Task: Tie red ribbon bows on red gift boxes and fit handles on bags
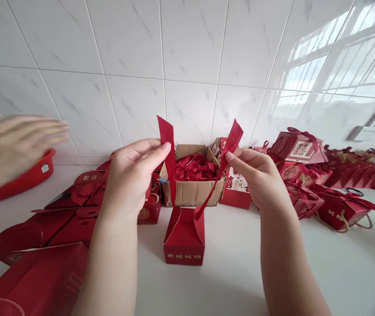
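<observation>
A small red gift box (184,250) with gold characters stands upright on the white table in front of me. A red ribbon (171,169) runs out of its top, with one end rising to each side. My left hand (134,169) pinches the left end between thumb and fingers. My right hand (256,171) pinches the right end, its tip sticking up above the fingers. Both ends are pulled up and apart, well above the box. Behind the box sits a cardboard carton (192,193) full of loose red ribbons (195,169).
Flat red box blanks (65,224) are piled at the left. Finished red boxes with ribbons (301,149) are stacked at the right, beside a wall socket (366,133). At far left another person's blurred hand (19,140) hovers over a red basin (39,171). A tiled wall closes the back.
</observation>
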Action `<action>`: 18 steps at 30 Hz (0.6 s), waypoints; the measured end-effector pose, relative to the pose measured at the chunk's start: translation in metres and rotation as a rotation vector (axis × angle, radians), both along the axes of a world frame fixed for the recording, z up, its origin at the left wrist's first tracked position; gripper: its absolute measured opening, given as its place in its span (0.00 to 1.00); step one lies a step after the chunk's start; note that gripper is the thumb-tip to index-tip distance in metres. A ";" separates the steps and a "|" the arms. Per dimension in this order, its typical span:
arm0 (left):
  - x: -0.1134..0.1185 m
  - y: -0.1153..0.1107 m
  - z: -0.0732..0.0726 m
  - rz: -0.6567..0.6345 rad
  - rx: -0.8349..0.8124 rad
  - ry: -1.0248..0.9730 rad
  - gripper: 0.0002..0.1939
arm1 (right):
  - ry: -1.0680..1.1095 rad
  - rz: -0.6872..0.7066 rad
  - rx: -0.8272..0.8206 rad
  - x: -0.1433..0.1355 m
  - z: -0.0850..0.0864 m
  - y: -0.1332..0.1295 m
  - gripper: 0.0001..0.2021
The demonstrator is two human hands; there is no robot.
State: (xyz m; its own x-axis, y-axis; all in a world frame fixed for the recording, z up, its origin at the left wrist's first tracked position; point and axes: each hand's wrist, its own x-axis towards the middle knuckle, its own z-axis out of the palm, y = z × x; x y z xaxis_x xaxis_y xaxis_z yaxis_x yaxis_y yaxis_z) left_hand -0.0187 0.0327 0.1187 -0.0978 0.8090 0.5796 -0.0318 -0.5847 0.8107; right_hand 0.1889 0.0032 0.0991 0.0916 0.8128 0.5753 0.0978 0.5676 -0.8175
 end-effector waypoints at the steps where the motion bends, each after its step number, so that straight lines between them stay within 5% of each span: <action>1: 0.000 0.000 0.000 0.011 0.018 -0.013 0.06 | 0.000 -0.010 0.008 0.000 0.000 0.000 0.10; 18: 0.008 0.006 -0.007 0.058 0.083 -0.067 0.09 | -0.005 -0.155 0.079 -0.007 -0.001 0.001 0.10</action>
State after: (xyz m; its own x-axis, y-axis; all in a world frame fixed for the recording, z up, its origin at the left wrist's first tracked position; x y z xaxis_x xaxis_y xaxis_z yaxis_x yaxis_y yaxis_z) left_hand -0.0109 0.0392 0.1118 -0.1837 0.7502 0.6351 -0.0489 -0.6523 0.7564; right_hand 0.1815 0.0045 0.0976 0.2093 0.7414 0.6376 0.1925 0.6081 -0.7702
